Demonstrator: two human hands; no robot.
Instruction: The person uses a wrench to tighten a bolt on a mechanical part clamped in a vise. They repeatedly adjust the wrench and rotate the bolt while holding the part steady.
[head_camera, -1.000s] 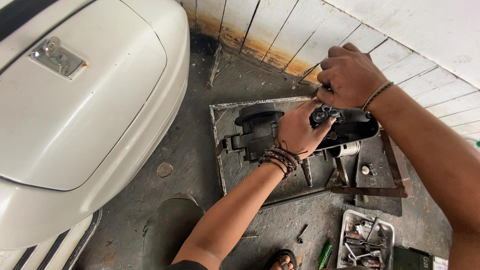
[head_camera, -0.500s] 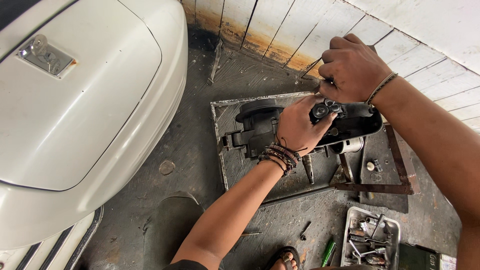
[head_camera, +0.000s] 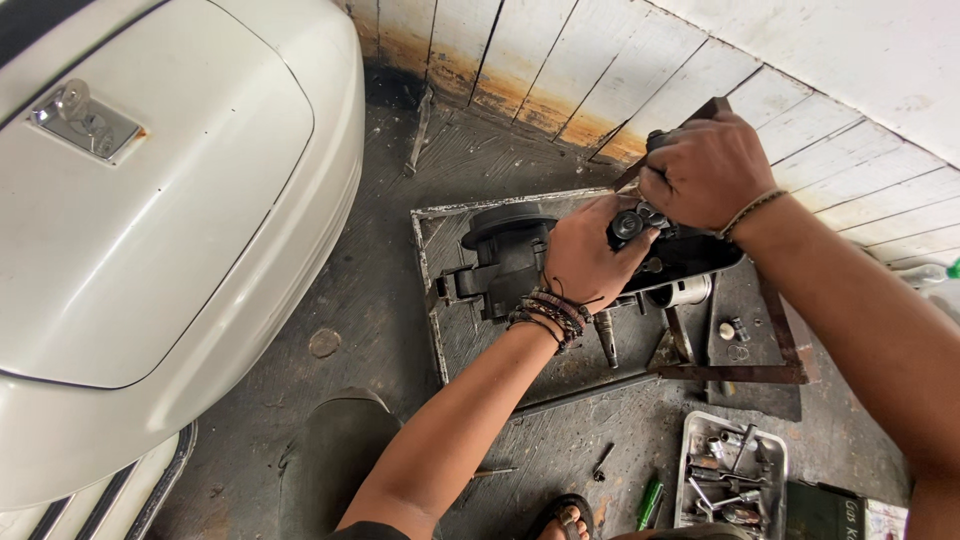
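I am looking down at a dirty concrete floor, and I am taking the metal tray (head_camera: 440, 300) as my landmark. To the left of the tray, the white scooter body panel (head_camera: 170, 250) is filling the view, with a key sitting in its lock (head_camera: 75, 115).

On the tray, the black engine part (head_camera: 510, 260) is lying flat, a dark casting with a round pulley-like end on its left side. I am judging it as heavy and stiff, probably oily, so it could be slipping in the palm. A hold around the thick body looks safer to me than one on the small fittings at its right end.

My left hand (head_camera: 585, 262) is resting on the middle of this part and pressing it down, the fingers curled together over its top. The wrist is wearing several cord bracelets (head_camera: 545, 315).

Just right of it, my right hand (head_camera: 705, 170) is closing around a small round fitting (head_camera: 632, 225) at the right end of the part. The fingers are bent tightly together, but I cannot tell exactly what they are pinching.

Below the tray on the right, a rusty angle-iron frame (head_camera: 740, 372) is lying, and further down a small metal box of bolts and sockets (head_camera: 732, 470), with a green-handled tool (head_camera: 650, 500) beside it.
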